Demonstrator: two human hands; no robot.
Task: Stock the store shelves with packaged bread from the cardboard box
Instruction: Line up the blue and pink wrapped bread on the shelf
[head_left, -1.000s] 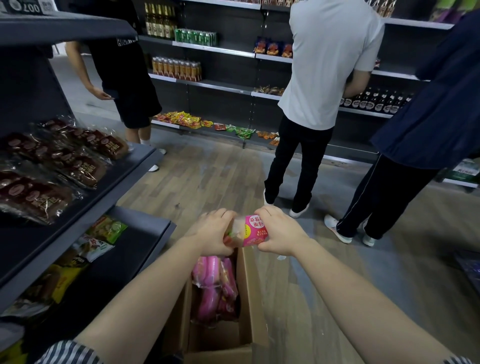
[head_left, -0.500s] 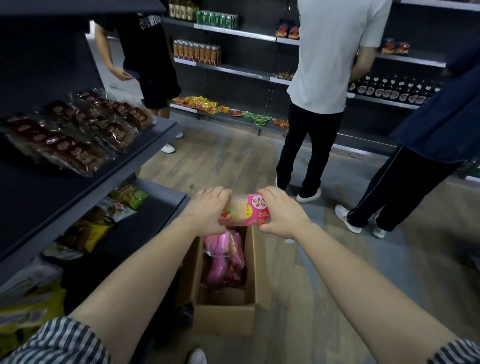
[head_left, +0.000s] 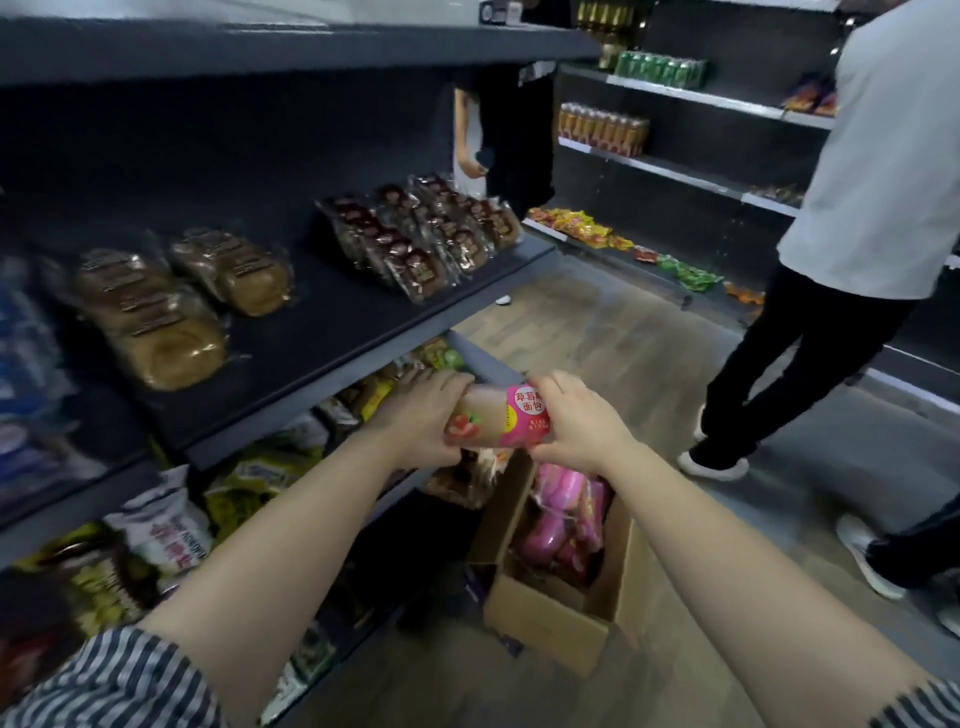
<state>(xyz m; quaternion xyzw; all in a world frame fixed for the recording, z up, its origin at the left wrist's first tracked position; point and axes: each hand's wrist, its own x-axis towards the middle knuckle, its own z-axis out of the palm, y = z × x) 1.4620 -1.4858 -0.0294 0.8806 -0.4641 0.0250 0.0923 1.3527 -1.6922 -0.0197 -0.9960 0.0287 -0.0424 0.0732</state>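
- While the left hand (head_left: 421, 423) and right hand (head_left: 576, 426) grip the bread packet (head_left: 501, 418) endwise, its long axis runs crosswise.
- Bare shelf (head_left: 327, 332) lies up-left, nearest the left hand.

A dark middle shelf (head_left: 322, 332) crosses the left half of the frame. Two brown loaves (head_left: 156, 322) lie on it at centre left, one just beside the other. Near its right end a row of dark packs (head_left: 421, 234) leans in overlapping lines. Blurred blue packs (head_left: 26, 338) sit at the far left edge. The lower shelf (head_left: 415, 488) beneath holds yellow and white bags (head_left: 166, 530). On the wood floor (head_left: 597, 332), at lower centre, stands an open box (head_left: 550, 618) with pink packs (head_left: 561, 525) inside. Far shelves (head_left: 675, 171) at upper right carry green cans (head_left: 660, 67), orange bottles (head_left: 602, 127) and, lowest, snack packs (head_left: 576, 223).
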